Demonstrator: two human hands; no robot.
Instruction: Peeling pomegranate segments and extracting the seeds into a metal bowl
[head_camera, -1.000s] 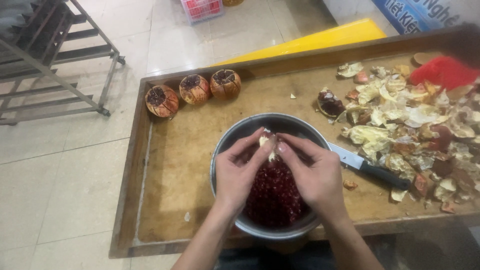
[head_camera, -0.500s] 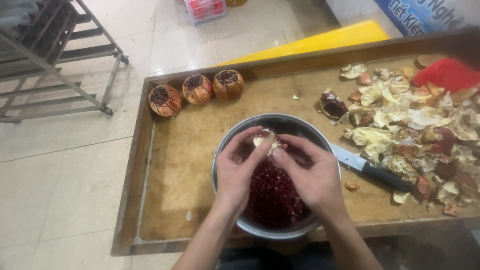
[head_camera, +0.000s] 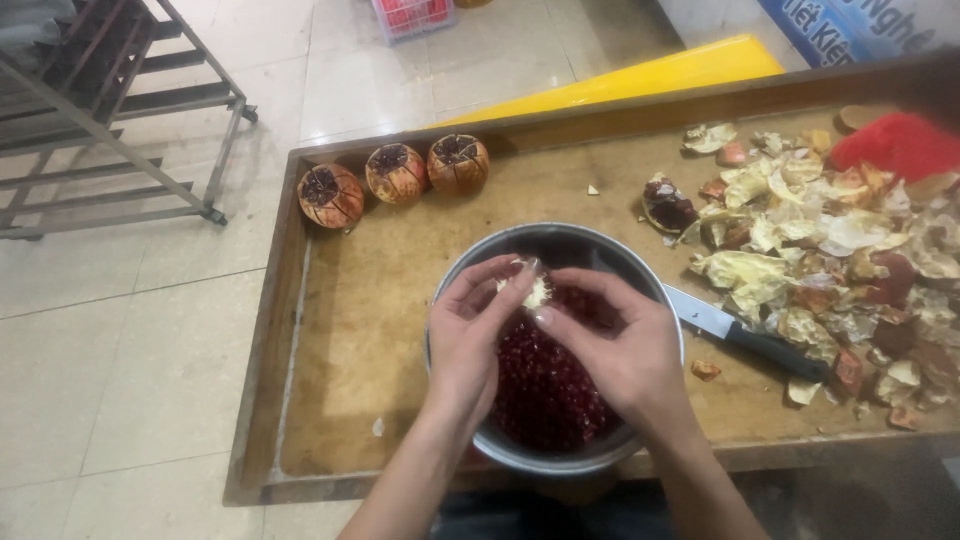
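Observation:
Over a round metal bowl (head_camera: 470, 262) full of dark red pomegranate seeds (head_camera: 545, 385), my left hand (head_camera: 472, 335) and my right hand (head_camera: 615, 345) both pinch a small pale piece of pomegranate pith (head_camera: 533, 291). The fingertips meet at the piece, above the far half of the bowl. The bowl stands on a shallow wooden tray table (head_camera: 360, 300), near its front edge.
Three scored pomegranates (head_camera: 397, 172) line the tray's back left. A black-handled knife (head_camera: 745, 335) lies right of the bowl. A heap of peel and pith (head_camera: 840, 250) fills the right side, with a red cloth (head_camera: 900, 145) behind. A metal rack (head_camera: 110, 110) stands on the tiled floor at left.
Both hands stay over the bowl on the same pale piece; the fingers have shifted slightly around it. Nothing else on the tray has moved.

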